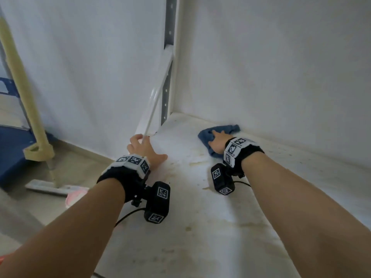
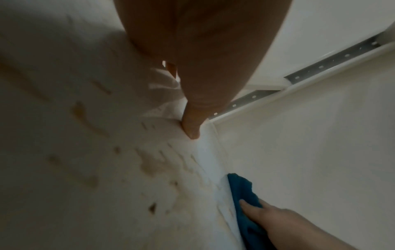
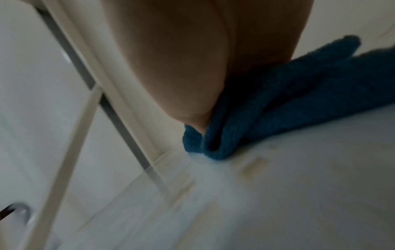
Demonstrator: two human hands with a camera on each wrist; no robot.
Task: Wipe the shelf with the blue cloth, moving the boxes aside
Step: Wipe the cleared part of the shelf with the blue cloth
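Observation:
The white shelf [image 1: 200,217] is bare and marked with yellow-brown stains [image 1: 195,163]; no boxes show in any view. My right hand [image 1: 217,141] presses the crumpled blue cloth [image 1: 208,135] flat against the shelf where it meets the back wall, with the fingers straight on top of it [image 2: 252,206]. In the right wrist view the cloth [image 3: 288,101] bunches under the palm. My left hand [image 1: 144,149] holds the shelf's left edge: the thumb [image 2: 191,128] lies on the surface and the fingers curl over the side, hidden from the wrist camera.
A grey perforated upright [image 1: 166,101] and a white slanted brace [image 1: 154,105] stand at the shelf's back left corner, close to my left fingers. The white back wall [image 1: 281,67] closes the rear. On the floor at left are a foam-wrapped pole [image 1: 26,97], a pink object [image 1: 75,197] and a blue block [image 1: 12,153].

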